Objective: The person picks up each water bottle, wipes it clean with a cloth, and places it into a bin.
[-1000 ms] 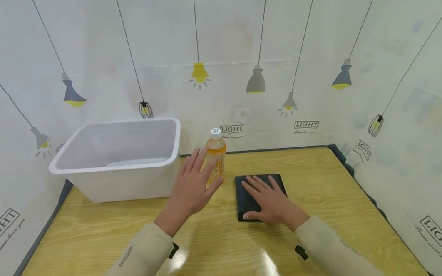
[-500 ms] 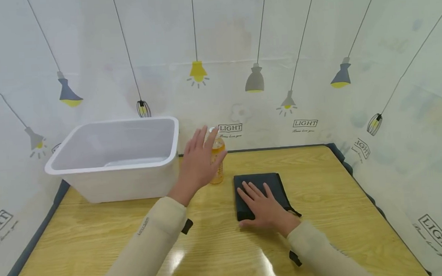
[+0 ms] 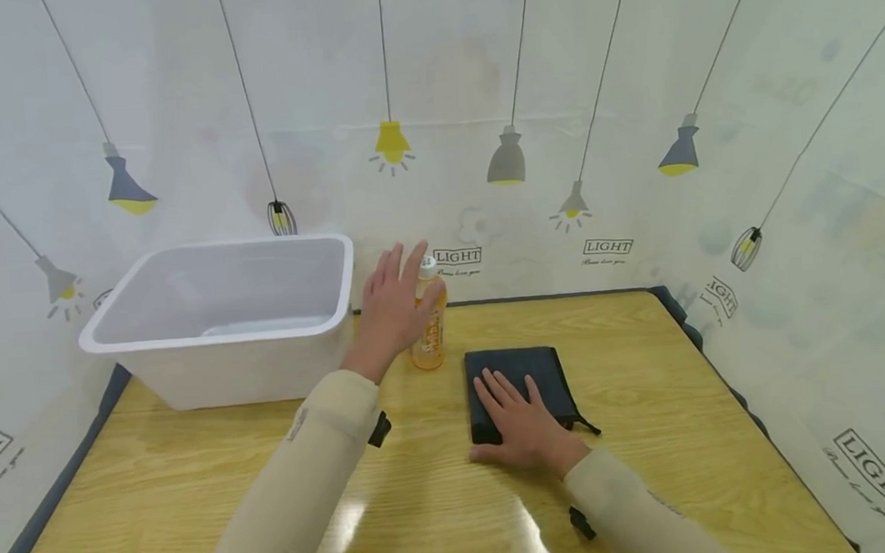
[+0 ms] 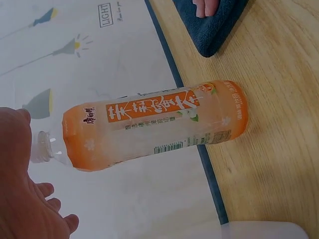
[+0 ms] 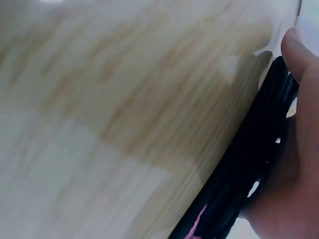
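We've got our left hand (image 3: 393, 308) up w/ fingers straight and spread, right beside the orange drink bottle (image 3: 428, 327), holding nothing; the head view can't settle whether the fingertips touch it, and in the left wrist view the palm (image 4: 22, 199) sits just clear of the bottle's neck. Bottle (image 4: 154, 127) stands upright on the wooden table (image 3: 644, 399) near the back edge, white cap on, orange label w/ printed characters, between the white plastic tub (image 3: 227, 321) on its left and the dark folded cloth (image 3: 518, 373) on its right.

Our right hand (image 3: 523, 418) lies flat on the cloth, fingers straight and relaxed, pressing on its near half, not gripping. Right wrist view is blurry but shows the thumb (image 5: 301, 64) at the cloth's edge (image 5: 244, 179) and the table beside it.

Tub sits at the table's back left, well apart from the cloth. Wall covering w/ lamp drawings (image 3: 390, 141) around the table on three sides.
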Demonstrator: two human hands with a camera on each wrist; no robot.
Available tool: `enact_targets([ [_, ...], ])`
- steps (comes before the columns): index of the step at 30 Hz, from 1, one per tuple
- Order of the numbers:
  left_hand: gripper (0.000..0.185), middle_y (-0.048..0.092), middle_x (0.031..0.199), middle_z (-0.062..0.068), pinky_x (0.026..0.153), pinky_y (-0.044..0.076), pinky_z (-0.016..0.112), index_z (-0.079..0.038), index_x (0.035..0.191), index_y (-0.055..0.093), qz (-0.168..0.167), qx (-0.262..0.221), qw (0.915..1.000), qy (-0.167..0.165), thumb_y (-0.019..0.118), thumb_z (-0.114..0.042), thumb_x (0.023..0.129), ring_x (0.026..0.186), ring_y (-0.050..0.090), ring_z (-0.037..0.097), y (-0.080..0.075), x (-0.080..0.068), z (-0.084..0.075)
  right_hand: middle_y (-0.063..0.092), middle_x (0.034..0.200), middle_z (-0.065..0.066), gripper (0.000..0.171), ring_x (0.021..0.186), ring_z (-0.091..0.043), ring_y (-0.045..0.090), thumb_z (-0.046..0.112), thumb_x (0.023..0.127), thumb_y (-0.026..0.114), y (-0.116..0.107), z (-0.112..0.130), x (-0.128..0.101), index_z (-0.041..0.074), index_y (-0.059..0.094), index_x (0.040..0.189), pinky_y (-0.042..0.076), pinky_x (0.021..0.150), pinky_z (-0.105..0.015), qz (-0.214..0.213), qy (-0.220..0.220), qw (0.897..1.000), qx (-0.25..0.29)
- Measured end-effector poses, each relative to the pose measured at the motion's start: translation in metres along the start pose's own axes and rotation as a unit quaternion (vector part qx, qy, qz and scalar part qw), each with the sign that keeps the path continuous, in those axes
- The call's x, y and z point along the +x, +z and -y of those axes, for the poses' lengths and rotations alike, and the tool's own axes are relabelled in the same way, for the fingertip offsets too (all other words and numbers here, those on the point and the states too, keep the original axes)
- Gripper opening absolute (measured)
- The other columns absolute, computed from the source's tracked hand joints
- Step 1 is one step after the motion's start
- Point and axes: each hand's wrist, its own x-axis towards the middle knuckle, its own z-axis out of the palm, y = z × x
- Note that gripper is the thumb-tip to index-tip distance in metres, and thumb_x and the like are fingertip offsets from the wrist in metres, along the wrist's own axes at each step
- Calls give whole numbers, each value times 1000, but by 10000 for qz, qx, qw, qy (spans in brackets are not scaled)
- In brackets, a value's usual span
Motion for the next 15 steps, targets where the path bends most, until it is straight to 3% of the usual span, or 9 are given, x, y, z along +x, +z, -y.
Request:
enact_targets([
  [6, 59, 12, 164, 11, 121, 14, 53, -33, 156, 19, 192, 48, 9998, -28, 35, -53, 102, 153, 6, 32, 0, 5, 0, 5, 166, -7, 105, 154, -25, 7, 78, 84, 46, 1, 1, 1, 16, 5, 158, 5, 117, -66, -54, 52, 10000, -50],
  [15, 63, 13, 164, 10, 121, 16, 51, -27, 157, 15, 289, 429, 9987, -10, 32, -54, 103, 153, 6, 31, -2, 13, -1, 11, 166, -6, 105, 152, -26, 15, 77, 84, 48, -1, 1, 2, 14, 8, 158, 12, 116, -65, -250, 53, 9996, -134],
])
